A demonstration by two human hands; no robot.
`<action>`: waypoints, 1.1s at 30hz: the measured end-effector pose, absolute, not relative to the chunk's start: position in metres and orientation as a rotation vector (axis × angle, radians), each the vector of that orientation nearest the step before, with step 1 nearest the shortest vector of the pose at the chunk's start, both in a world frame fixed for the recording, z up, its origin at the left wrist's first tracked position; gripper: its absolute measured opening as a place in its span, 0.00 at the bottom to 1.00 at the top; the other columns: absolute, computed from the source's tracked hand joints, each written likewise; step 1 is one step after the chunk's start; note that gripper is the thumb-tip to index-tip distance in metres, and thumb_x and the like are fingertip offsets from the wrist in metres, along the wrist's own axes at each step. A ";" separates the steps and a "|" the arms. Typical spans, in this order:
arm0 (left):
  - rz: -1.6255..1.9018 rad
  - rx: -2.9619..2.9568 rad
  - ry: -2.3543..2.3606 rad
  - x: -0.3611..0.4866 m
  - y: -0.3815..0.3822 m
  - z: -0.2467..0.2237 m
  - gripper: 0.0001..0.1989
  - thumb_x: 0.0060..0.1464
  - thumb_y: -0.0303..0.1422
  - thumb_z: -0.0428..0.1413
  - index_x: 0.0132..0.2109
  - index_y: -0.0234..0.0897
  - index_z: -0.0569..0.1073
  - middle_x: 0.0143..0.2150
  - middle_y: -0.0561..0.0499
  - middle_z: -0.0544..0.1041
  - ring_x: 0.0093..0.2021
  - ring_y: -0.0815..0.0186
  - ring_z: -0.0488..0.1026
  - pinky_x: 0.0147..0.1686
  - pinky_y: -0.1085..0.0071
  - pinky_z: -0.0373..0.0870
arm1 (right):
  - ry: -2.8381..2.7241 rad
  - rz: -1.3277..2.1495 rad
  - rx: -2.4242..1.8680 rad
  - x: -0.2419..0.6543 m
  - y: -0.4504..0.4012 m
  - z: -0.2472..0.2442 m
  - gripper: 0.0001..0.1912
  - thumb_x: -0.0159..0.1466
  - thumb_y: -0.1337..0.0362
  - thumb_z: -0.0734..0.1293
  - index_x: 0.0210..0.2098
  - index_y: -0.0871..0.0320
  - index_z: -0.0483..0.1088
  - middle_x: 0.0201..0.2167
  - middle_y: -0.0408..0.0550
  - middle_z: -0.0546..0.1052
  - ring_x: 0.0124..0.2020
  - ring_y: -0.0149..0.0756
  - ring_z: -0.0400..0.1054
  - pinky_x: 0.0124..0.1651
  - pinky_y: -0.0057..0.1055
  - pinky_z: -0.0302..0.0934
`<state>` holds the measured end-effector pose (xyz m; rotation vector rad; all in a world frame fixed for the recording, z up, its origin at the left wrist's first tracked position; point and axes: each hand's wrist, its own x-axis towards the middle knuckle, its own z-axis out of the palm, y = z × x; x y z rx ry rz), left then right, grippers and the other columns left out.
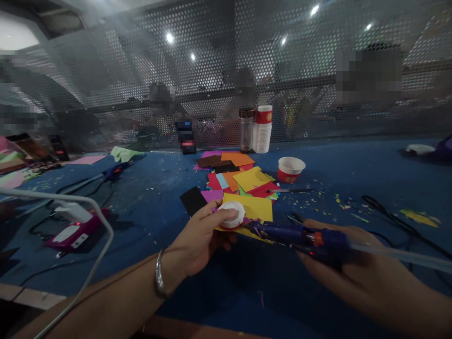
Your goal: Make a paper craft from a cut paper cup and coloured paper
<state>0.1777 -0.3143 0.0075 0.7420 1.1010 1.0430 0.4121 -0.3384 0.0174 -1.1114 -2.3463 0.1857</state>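
Note:
My left hand (197, 235) is closed on a white round paper cup base (236, 207) with a little red at its lower edge, the thumb lying across its top. Yellow paper (257, 208) lies against and under this piece; whether it is stuck on I cannot tell. My right hand (356, 278) grips a dark blue hot glue gun (300, 235), with a red light showing and a clear glue stick (399, 252) out of its back. The gun's nozzle points left, close to the right side of the cup base; contact is unclear.
Behind the hands lie coloured paper sheets (247, 181), a pen (291, 190), a red-and-white paper cup (291, 169), stacked cups (262, 134) and a glass jar (246, 132). At left are a purple power strip (76, 230), a white cable (106, 226) and another glue gun (115, 171). Paper scraps (339, 200) litter the right.

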 end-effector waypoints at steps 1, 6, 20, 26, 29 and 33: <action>1.042 0.756 1.098 0.177 -0.314 0.007 0.12 0.49 0.31 0.63 0.41 0.35 0.72 0.31 0.51 0.78 0.19 0.73 0.71 0.16 0.80 0.62 | -2.349 0.188 -1.111 0.412 -0.338 0.017 0.12 0.63 0.65 0.58 0.26 0.51 0.68 0.21 0.44 0.76 0.20 0.39 0.71 0.22 0.34 0.65; 1.023 0.794 1.081 0.177 -0.315 0.009 0.12 0.52 0.30 0.61 0.44 0.35 0.72 0.33 0.48 0.80 0.23 0.68 0.76 0.18 0.78 0.68 | -2.347 0.166 -1.097 0.414 -0.339 0.014 0.12 0.63 0.66 0.58 0.26 0.52 0.69 0.23 0.45 0.78 0.24 0.40 0.74 0.22 0.33 0.66; 1.062 0.727 0.998 0.177 -0.316 0.010 0.13 0.52 0.26 0.59 0.47 0.35 0.71 0.37 0.46 0.81 0.26 0.65 0.79 0.22 0.75 0.75 | -2.260 0.162 -1.149 0.413 -0.338 0.018 0.12 0.63 0.63 0.59 0.27 0.53 0.72 0.25 0.47 0.80 0.23 0.40 0.75 0.24 0.34 0.69; 1.113 0.748 1.002 0.177 -0.316 0.011 0.17 0.52 0.23 0.59 0.49 0.37 0.69 0.39 0.47 0.79 0.34 0.64 0.79 0.24 0.76 0.76 | -2.143 0.177 -1.187 0.412 -0.337 0.022 0.11 0.63 0.59 0.62 0.31 0.52 0.74 0.29 0.47 0.83 0.28 0.44 0.78 0.30 0.37 0.73; 1.120 0.768 0.999 0.176 -0.316 0.009 0.16 0.53 0.23 0.58 0.49 0.37 0.68 0.38 0.48 0.79 0.34 0.64 0.79 0.25 0.76 0.76 | -2.071 0.246 -1.263 0.413 -0.335 0.024 0.15 0.64 0.54 0.62 0.26 0.51 0.73 0.18 0.44 0.78 0.20 0.41 0.73 0.24 0.35 0.70; 1.132 0.799 0.969 0.176 -0.313 0.007 0.18 0.53 0.22 0.59 0.50 0.35 0.68 0.40 0.46 0.79 0.34 0.65 0.79 0.29 0.75 0.77 | -1.965 0.439 -1.418 0.416 -0.333 0.024 0.24 0.65 0.48 0.60 0.16 0.51 0.65 0.11 0.42 0.69 0.13 0.36 0.66 0.16 0.31 0.63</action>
